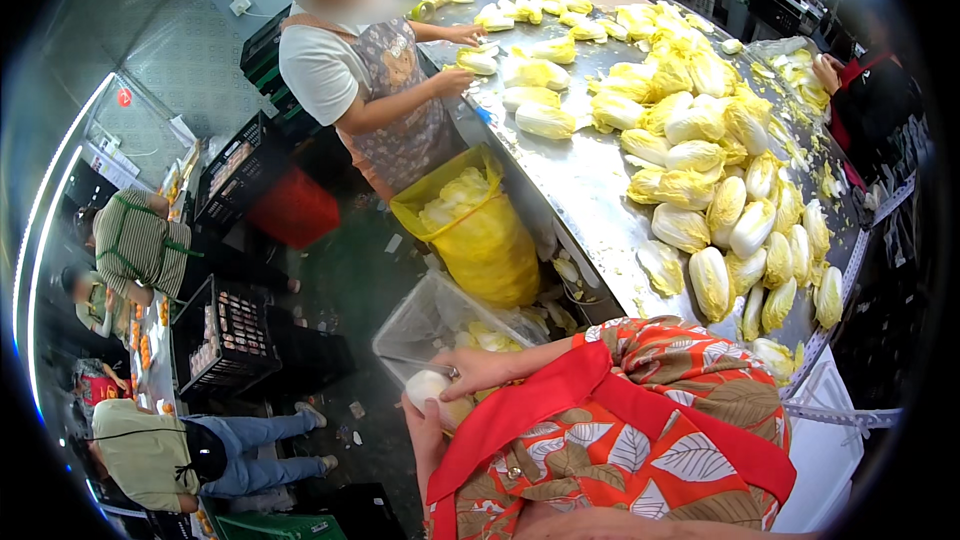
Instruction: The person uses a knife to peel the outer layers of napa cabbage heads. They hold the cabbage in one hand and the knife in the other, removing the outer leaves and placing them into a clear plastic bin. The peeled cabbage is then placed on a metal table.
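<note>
My left hand (425, 429) holds a napa cabbage (427, 388) from below, its white base turned up. My right hand (480, 373) is at the upper side of the same cabbage, a thumb against it, and grips what looks like a knife (453, 372) with a thin blade. Both hands are in front of my red apron, over the near side of a translucent plastic bin (420, 300) that holds yellow leaves (487, 337). Part of the cabbage is hidden by my fingers and the apron.
A metal table (577, 187) bears a heap of napa cabbages (697, 120). Beside it stands a yellow bag (487, 247) full of leaves. A co-worker (375, 82) handles cabbages at the table's edge; others work farther off. Black crates (225, 337) stand at left.
</note>
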`<action>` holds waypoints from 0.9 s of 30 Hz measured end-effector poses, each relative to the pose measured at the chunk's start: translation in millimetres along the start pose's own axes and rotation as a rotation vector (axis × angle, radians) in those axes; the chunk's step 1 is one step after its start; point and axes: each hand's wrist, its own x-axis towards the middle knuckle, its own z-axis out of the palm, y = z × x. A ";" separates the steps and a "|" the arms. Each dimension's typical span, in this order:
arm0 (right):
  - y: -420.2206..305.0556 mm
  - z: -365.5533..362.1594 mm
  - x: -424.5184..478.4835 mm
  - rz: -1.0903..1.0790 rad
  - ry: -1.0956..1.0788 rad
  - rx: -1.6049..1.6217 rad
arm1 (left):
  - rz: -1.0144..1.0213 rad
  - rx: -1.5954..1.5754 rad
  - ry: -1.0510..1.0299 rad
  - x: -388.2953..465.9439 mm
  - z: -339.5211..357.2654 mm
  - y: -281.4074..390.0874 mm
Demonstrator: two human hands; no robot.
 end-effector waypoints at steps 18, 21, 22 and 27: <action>1.4 -15.6 3.2 0.070 0.039 -0.004 | -0.100 -0.065 0.014 26.7 3.1 -22.3; 7.3 -23.6 0.4 0.031 0.013 0.025 | -0.174 -0.163 -0.057 29.8 5.0 -26.2; 5.4 -29.4 -0.4 0.014 -0.006 0.024 | -0.161 -0.194 -0.089 29.0 11.2 -20.8; 2.4 -47.1 -4.8 0.055 -0.067 0.007 | -0.104 -0.149 -0.137 34.4 25.3 -20.0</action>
